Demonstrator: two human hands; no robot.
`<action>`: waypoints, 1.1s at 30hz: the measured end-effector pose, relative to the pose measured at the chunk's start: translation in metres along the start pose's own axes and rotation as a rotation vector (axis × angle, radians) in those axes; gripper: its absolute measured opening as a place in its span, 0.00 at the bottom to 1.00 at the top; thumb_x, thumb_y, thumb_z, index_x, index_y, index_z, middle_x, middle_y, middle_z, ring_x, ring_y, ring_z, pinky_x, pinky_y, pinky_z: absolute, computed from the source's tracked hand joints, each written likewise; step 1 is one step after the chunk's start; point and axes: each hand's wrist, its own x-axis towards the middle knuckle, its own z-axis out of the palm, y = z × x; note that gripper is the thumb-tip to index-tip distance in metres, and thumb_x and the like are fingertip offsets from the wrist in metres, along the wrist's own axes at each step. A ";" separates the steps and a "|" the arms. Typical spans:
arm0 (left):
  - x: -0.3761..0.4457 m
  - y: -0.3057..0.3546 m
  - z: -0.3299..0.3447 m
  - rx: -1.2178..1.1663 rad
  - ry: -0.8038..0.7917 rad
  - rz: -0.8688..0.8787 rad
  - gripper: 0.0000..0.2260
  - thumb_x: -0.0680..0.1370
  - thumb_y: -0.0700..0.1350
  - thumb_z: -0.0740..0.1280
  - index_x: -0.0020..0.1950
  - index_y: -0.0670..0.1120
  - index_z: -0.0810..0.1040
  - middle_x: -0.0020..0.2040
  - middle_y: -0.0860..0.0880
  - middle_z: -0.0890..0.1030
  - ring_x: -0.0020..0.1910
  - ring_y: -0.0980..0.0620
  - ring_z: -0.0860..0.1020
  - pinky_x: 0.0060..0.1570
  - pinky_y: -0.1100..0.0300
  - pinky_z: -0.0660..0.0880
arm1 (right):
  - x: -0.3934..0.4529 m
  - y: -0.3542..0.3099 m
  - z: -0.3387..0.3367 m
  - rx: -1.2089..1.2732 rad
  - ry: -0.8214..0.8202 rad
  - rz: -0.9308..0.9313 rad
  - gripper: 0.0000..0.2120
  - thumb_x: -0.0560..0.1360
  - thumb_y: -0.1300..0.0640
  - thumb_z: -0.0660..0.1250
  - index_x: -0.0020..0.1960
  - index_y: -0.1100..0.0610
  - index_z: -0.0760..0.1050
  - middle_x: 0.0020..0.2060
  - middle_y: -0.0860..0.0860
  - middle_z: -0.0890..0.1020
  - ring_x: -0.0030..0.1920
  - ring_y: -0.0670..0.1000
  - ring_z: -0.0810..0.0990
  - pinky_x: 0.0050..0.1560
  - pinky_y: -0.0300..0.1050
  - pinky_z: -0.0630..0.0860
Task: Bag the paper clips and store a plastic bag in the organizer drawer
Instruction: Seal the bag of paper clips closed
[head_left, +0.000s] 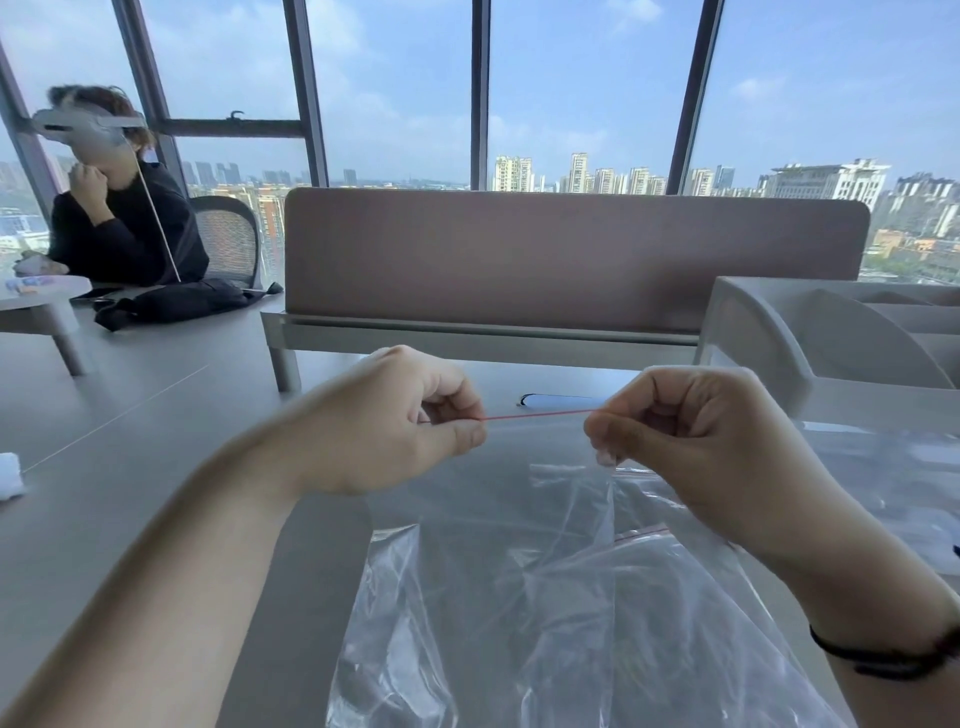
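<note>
A large clear plastic bag (519, 597) with a red zip strip along its top edge hangs above the grey desk in front of me. My left hand (410, 421) pinches the left end of the strip and my right hand (691, 431) pinches the right end, so the red strip is stretched taut between them. The bag's body drapes down toward me. More clear plastic bags (883, 467) lie flat on the desk behind my right hand. A white organizer (769, 332) with slanted compartments stands at the right. No paper clips are visible.
A brown divider panel (571, 260) on a metal rail crosses the desk behind my hands. Another person sits at the far left beside a mesh chair, with a black bag (176, 304) on the desk. A white wad (10, 475) lies at the left edge.
</note>
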 end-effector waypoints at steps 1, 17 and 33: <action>0.000 -0.004 -0.003 0.010 -0.018 -0.011 0.04 0.75 0.47 0.73 0.40 0.53 0.82 0.38 0.56 0.85 0.37 0.54 0.81 0.41 0.64 0.77 | 0.000 0.001 -0.002 0.007 0.005 -0.002 0.08 0.72 0.61 0.75 0.35 0.58 0.82 0.31 0.55 0.85 0.35 0.54 0.84 0.43 0.44 0.81; -0.015 -0.047 -0.044 -0.062 -0.077 -0.134 0.15 0.65 0.65 0.67 0.43 0.58 0.83 0.39 0.49 0.86 0.37 0.42 0.79 0.45 0.44 0.78 | 0.007 0.017 -0.012 0.050 0.006 0.029 0.08 0.72 0.64 0.74 0.34 0.62 0.81 0.31 0.58 0.85 0.32 0.51 0.83 0.42 0.41 0.81; -0.022 -0.055 -0.056 -0.169 0.039 -0.075 0.12 0.70 0.61 0.74 0.42 0.53 0.84 0.38 0.51 0.87 0.42 0.42 0.84 0.46 0.48 0.78 | 0.007 0.019 -0.011 0.096 0.022 0.012 0.07 0.71 0.60 0.74 0.36 0.62 0.82 0.32 0.59 0.84 0.33 0.52 0.83 0.43 0.44 0.81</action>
